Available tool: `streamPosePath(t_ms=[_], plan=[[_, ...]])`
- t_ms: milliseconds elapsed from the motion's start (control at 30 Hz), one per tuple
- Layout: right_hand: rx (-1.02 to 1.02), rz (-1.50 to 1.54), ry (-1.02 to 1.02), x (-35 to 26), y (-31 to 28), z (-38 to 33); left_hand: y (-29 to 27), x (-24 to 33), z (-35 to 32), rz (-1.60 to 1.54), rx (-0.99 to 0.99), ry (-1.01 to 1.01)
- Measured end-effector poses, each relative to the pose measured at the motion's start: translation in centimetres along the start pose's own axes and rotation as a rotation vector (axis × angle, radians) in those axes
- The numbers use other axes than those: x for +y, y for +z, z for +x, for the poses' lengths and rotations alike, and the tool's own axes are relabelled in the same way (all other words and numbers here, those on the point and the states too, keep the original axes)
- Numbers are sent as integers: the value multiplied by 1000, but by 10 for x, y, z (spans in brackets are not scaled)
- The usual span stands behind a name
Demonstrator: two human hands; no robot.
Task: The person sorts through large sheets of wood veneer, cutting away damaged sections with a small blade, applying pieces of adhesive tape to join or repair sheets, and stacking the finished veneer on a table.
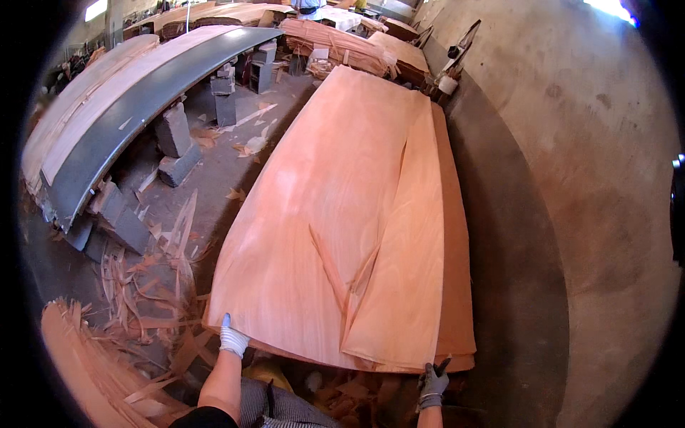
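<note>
A large stack of thin reddish wood veneer sheets [307, 207] lies lengthwise in front of me. A narrower, paler veneer strip [410, 271] overlaps its right side, and torn slivers [328, 264] stick up beside that strip. My left hand [233, 338], in a white glove with a blue thumb tip, grips the near left corner, thumb on top and fingers hidden below. At the near right edge, my right hand [432, 384], in a dark grey glove, is closed at the paler strip's end, with one dark fingertip pointing up and out.
On the left, a long dark-topped panel [143, 114] rests on grey blocks [173, 132]. Veneer scraps [153, 292] litter the floor there. More veneer piles [335, 44] and a person [309, 8] are at the far end. A concrete wall [571, 143] runs along the right.
</note>
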State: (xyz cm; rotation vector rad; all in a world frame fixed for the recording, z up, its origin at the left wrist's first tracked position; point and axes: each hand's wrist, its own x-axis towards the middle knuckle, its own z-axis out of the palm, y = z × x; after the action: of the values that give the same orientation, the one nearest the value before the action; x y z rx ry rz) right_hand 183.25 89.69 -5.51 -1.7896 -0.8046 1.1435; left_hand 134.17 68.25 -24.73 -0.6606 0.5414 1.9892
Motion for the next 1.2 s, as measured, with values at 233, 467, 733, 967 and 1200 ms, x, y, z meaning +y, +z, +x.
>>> streamPosePath(t_ms=[233,467,733,967,1200], plan=[[-54,-222,-74,80,-19,68,-19,13,-20,221,32,-24],[45,-213,-153,142,-23,84,-45,66,-3,284,188,215],[129,-214,-245,146,-18,87,-73,88,29,372,166,184],[50,-190,-117,88,18,109,-64,68,91,413,372,201],[94,-146,-61,68,46,128,-80,73,122,363,332,146]])
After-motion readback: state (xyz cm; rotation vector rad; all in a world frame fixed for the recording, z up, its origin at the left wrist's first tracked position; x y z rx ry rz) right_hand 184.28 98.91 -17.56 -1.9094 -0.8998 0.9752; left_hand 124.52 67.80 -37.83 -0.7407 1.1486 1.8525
